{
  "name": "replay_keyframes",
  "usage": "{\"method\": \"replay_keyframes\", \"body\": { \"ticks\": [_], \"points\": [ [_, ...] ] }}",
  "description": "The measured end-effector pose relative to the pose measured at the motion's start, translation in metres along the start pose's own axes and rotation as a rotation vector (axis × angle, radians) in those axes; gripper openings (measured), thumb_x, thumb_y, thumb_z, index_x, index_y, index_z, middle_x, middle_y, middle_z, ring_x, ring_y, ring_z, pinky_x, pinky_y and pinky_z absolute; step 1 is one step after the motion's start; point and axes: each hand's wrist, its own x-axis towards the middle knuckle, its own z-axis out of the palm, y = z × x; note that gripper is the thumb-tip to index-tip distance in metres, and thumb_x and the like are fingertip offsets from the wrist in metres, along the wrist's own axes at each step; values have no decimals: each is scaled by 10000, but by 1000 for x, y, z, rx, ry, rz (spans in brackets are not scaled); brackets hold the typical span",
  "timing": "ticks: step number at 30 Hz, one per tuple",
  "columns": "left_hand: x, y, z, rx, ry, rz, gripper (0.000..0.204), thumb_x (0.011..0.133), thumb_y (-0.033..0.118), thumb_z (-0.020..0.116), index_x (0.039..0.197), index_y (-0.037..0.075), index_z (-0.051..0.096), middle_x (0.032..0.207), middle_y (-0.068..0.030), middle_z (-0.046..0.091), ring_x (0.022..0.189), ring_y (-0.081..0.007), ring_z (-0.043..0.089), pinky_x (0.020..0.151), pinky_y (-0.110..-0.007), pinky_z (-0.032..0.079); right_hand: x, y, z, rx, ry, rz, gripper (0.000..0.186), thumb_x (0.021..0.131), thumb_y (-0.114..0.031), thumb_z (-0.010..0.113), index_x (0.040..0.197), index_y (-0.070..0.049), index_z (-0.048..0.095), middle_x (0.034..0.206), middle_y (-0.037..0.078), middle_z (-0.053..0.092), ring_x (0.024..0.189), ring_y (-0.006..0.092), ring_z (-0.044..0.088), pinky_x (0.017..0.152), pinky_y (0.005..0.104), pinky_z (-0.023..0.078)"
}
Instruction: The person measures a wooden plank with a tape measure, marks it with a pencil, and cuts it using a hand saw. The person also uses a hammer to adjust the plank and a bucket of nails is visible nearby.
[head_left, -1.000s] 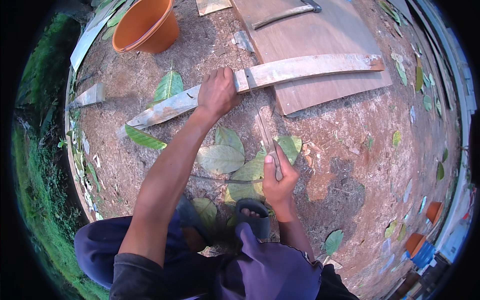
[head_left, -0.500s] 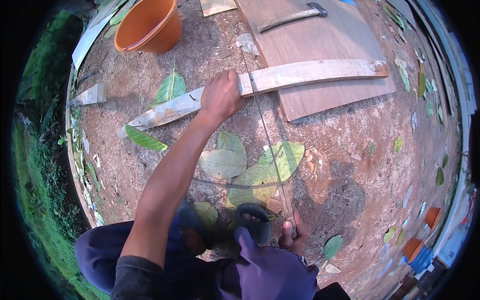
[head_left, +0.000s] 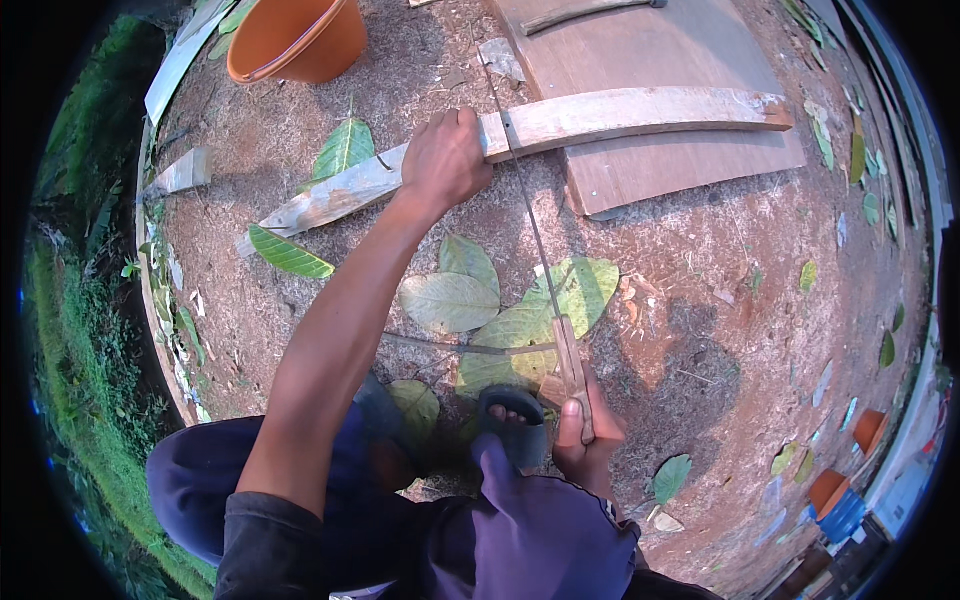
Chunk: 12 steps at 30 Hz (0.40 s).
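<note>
A long wooden beam (head_left: 640,112) lies crosswise in front of me, its right part resting on a brown board. My left hand (head_left: 446,160) is closed over the beam, pressing it from above, left of the saw. A handsaw (head_left: 533,215) seen nearly edge-on crosses the beam just right of that hand, its thin blade pointing away from me. My right hand (head_left: 588,425), low and nearer my body, is wrapped round the saw's wooden handle (head_left: 568,358). A bent nail (head_left: 383,163) sticks out of the beam left of my left hand. How deep the blade sits cannot be seen.
The brown board (head_left: 690,185) carries a hammer (head_left: 585,14), partly cut off at the top. An orange bucket (head_left: 300,45) stands at the far left. Large leaves (head_left: 450,302) lie on the dirt between my hands, near my sandalled foot (head_left: 512,425). Pots (head_left: 828,492) stand at the right.
My right hand and the saw have moved slightly forward, away from me. The left hand keeps its hold on the beam. The whole view has shifted, so the scene sits higher in it.
</note>
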Motion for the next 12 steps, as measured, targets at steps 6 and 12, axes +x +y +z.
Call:
{"method": "replay_keyframes", "body": {
  "ticks": [6, 12],
  "points": [
    [2, -4, -3, 0, -94, -32, 444, 747, 141, 756, 1098, -75, 589, 1094, -277, 690, 1076, -410, 676, 1018, -473, 520, 83, 5, 54, 40, 50, -62, 406, 996, -132, 620, 1349, 68, 623, 857, 168, 728, 744, 180, 690, 704, 318, 552],
    [2, -7, -2, 12, -62, -3, 486, 743, 160, 781, 1120, -75, 584, 1138, -273, 689, 1111, -376, 673, 1056, -459, 506, -37, -5, -22, -36, -156, 312, 649, 1010, -346, 592, 1491, 74, 475, 1220, 259, 700, 1087, 341, 725, 927, 352, 552]
  ]
}}
